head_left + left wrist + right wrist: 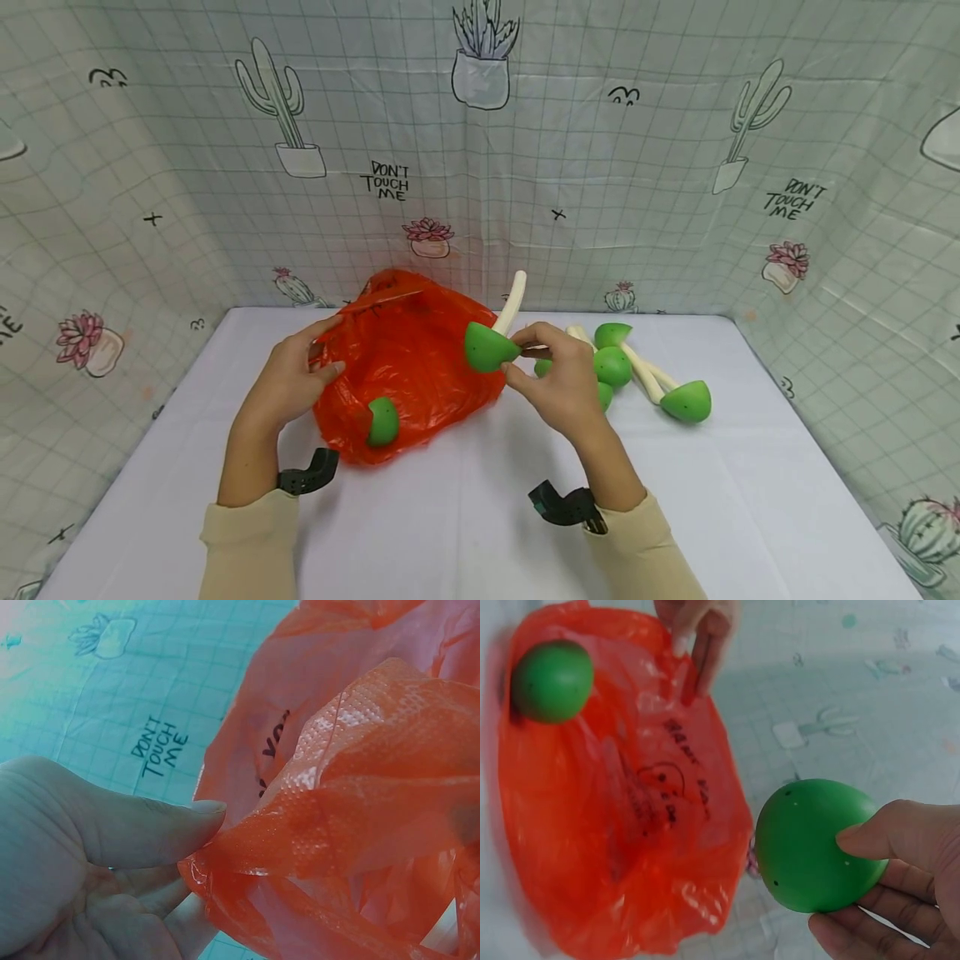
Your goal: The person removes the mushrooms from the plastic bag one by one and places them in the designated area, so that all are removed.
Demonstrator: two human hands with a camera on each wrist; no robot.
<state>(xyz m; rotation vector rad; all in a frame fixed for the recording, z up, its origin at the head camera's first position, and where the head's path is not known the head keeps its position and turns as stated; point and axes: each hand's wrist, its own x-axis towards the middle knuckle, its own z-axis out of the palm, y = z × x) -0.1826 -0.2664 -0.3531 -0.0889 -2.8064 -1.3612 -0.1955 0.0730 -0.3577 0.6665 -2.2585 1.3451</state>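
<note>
A red plastic bag [405, 367] with black print lies with its mouth toward me. My left hand [288, 379] is at its left edge, and in the left wrist view the thumb and fingers pinch the red film [247, 847]. A green-capped toy mushroom [486, 347] is in my right hand [558, 379], held by the cap between thumb and fingers. Its white stem [512, 302] points up, and the cap overlaps the bag's right side in the head view. The dotted underside of that cap [810, 840] faces the right wrist camera. Another green mushroom cap [383, 422] sits inside the bag near its front-left rim.
Several more toy mushrooms with green caps [687, 402] and white stems [647, 375] lie in a loose pile to the right, partly behind my right hand. A white cloth [465, 517] covers the table. Behind it hangs a grid-patterned curtain [525, 167] with cactus drawings.
</note>
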